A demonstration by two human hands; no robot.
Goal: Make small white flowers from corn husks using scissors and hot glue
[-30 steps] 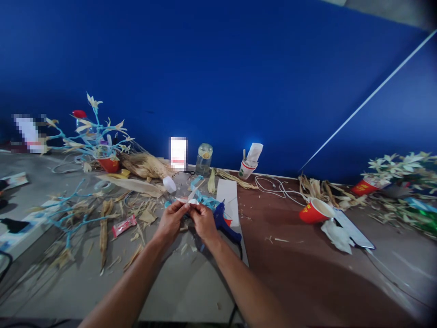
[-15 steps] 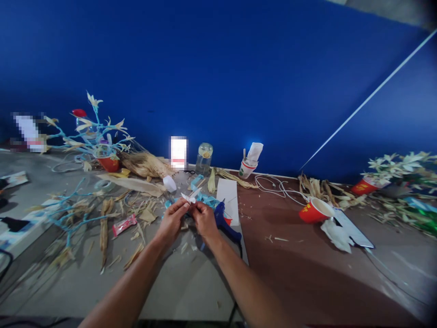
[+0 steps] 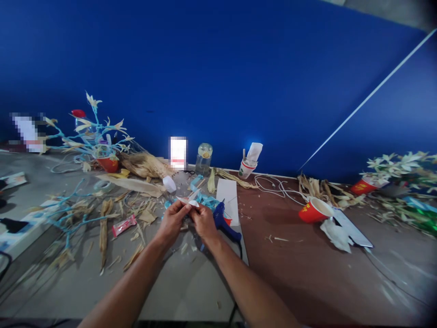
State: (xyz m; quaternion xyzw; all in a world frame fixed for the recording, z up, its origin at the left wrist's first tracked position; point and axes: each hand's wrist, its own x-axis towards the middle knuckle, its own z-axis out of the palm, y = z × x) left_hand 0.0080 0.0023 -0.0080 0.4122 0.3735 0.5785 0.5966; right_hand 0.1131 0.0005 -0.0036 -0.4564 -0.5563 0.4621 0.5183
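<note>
My left hand (image 3: pixel 174 220) and my right hand (image 3: pixel 204 222) meet at the middle of the table, fingertips pinched together. Between them is a small white flower piece (image 3: pixel 193 203), thin and petal-like, partly hidden by the fingers. Close beside my right hand lies a blue glue gun (image 3: pixel 228 228) on a white sheet (image 3: pixel 228 191). Light-blue crumpled strips (image 3: pixel 208 200) lie just behind my hands. A white roll (image 3: pixel 169 184) sits beyond my left hand.
Dried husks (image 3: pixel 105 223) and a red wrapper (image 3: pixel 124 225) lie at left, near a blue-wrapped branch (image 3: pixel 70 223). Potted husk flowers (image 3: pixel 97 130) stand behind. A glass jar (image 3: pixel 204 159), a white cup (image 3: pixel 247 168) and a red paper cup (image 3: pixel 314 210) stand around.
The white flower piece has turned and folded between my fingers; its pointed tips show less, and a rounded white part now shows nearer my right fingers. My hands stay in nearly the same place.
</note>
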